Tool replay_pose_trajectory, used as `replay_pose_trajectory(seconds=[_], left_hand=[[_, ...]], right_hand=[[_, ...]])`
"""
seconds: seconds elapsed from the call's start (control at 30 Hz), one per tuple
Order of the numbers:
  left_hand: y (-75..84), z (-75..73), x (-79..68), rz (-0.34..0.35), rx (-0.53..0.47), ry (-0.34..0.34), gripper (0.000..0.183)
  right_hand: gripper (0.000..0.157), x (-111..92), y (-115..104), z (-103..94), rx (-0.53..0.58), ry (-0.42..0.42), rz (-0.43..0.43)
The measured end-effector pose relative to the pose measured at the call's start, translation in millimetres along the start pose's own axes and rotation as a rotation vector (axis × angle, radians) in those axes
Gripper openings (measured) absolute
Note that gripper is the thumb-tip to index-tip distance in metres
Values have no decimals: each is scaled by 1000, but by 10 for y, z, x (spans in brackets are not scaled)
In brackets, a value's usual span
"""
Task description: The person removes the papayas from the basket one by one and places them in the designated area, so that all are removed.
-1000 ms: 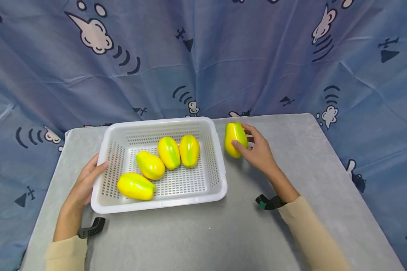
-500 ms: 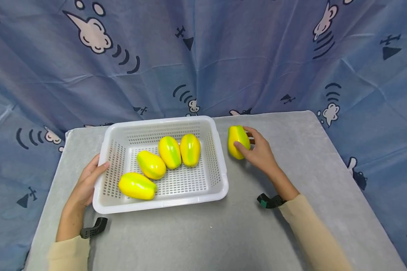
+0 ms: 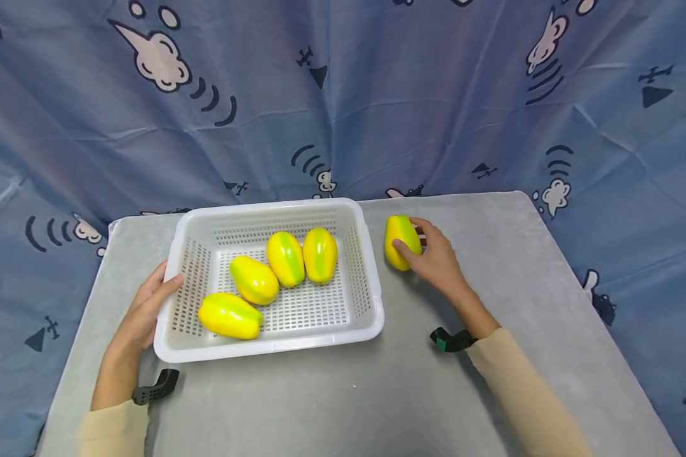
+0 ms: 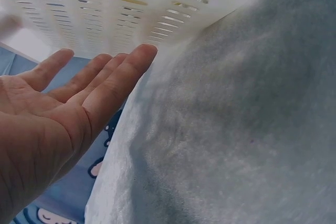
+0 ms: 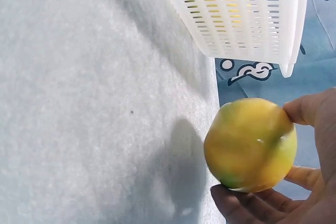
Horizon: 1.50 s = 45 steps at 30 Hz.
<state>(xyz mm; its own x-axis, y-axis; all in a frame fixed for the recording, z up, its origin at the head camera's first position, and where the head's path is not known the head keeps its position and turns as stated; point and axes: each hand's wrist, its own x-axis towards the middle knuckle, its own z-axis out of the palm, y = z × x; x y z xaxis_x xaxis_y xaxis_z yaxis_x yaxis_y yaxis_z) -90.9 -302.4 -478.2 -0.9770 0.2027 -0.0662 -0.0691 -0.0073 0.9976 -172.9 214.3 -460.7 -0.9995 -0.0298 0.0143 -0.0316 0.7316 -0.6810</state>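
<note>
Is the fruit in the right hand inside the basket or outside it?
Outside: the right hand holds the fruit beside the basket, beyond its right rim.

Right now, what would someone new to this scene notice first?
Probably the four glossy yellow-green oval fruits inside the white perforated plastic basket, left of centre over the grey tabletop. Next, a fifth glossy yellow-green fruit, held in the right hand just right of the basket. Behind hangs a blue cartoon-printed cloth.
</note>
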Motion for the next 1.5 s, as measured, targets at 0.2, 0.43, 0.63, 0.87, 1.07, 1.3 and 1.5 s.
replay_pose_trajectory(seconds=[0.2, 0.43, 0.63, 0.87, 1.07, 1.3, 1.5], left_hand=[[9, 2, -1, 6, -3, -9, 63], [23, -2, 11, -1, -9, -16, 62], [22, -6, 17, -3, 0, -20, 61], [32, -13, 37, 16, -18, -35, 61], [34, -5, 33, -6, -14, -28, 62], [38, -4, 25, -13, -9, -19, 62], [25, -7, 11, -7, -10, -18, 62]], right_hand=[[73, 0, -2, 31, -25, -9, 14], [74, 3, -8, 45, -65, -31, 48], [75, 6, 9, 59, -91, -59, 74], [75, 31, 1, 50, -108, -77, 74], [77, 28, -13, 29, -132, -106, 77], [86, 26, -34, -42, -141, -156, 110], [90, 30, -75, -89, -167, -178, 113]])
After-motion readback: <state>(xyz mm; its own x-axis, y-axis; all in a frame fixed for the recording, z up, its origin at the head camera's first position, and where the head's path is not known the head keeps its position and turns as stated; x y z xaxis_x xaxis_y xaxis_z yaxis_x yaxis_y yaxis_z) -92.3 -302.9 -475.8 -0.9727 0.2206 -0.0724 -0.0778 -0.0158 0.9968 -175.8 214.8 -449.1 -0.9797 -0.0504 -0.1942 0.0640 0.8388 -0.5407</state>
